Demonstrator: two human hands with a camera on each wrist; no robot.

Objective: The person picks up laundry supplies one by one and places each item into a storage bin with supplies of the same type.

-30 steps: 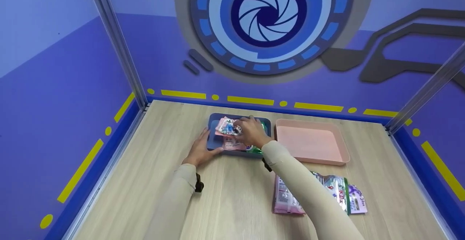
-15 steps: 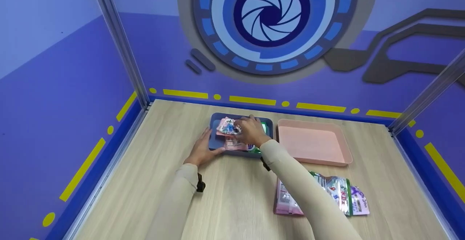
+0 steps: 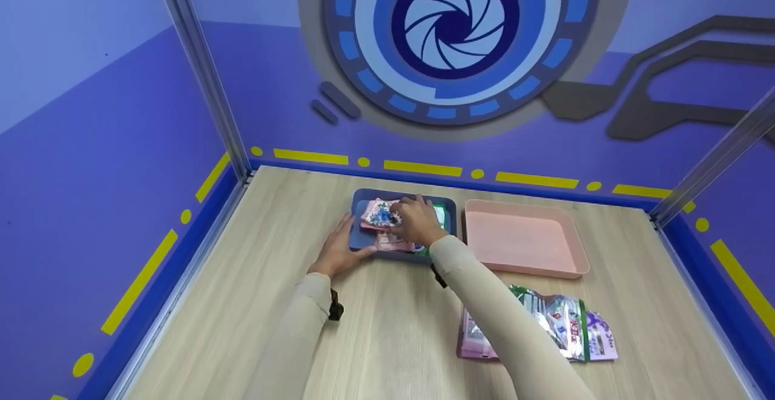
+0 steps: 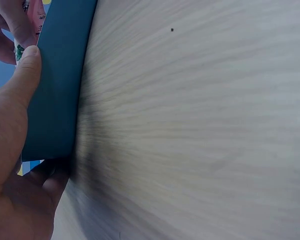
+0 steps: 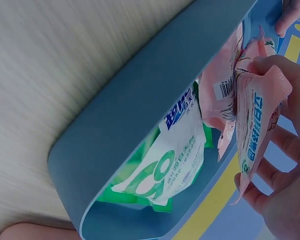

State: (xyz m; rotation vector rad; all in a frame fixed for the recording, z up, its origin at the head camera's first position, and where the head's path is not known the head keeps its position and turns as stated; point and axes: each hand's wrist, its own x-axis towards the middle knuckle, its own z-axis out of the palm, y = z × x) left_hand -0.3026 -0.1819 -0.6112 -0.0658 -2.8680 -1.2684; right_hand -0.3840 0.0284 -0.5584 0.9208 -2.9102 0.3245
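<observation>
The right hand [image 3: 415, 221] pinches a pink snack packet [image 5: 255, 125] over the blue tray [image 3: 362, 239] on the counter [image 3: 387, 321], above a green-and-white pouch [image 5: 165, 170]; the left hand [image 3: 336, 252] grips the tray's near left corner, thumb on its rim

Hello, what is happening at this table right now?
A person is working at a blue tray on the wooden table. The left hand grips the tray's near-left corner, while the right hand holds a pink packet over the packets in it. The pink tray beside it holds nothing, and more packets lie on the table nearer the person.
</observation>
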